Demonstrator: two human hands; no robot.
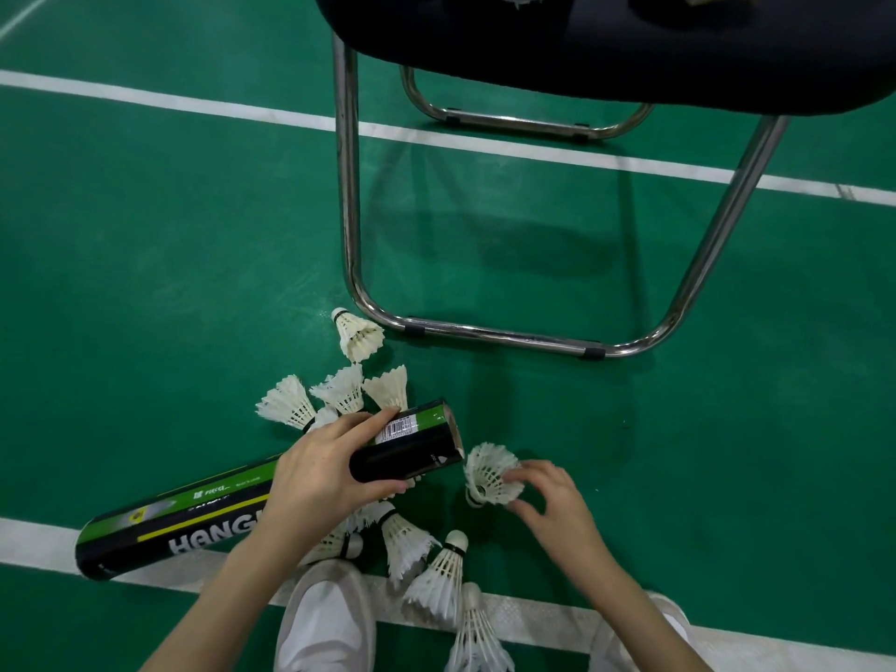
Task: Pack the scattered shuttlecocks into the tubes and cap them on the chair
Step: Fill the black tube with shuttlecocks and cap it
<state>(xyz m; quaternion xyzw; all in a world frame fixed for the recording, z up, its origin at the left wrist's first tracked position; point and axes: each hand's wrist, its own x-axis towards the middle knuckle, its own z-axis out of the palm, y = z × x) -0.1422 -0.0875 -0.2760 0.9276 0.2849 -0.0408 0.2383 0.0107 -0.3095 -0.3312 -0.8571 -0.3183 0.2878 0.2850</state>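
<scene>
Above the green court floor [145, 264] stands the chair [606, 46], and below it the left hand [322, 472] grips the long tube [271, 497] near its open end, held low and slanting over the scattered shuttlecocks [339, 390]. The right hand [557, 502] pinches one shuttlecock [489, 472] by its feathers, just beside the tube's mouth. Judging by this, the cork should be turned toward the opening and the feathers slid in straight, with the tube kept steady.
</scene>
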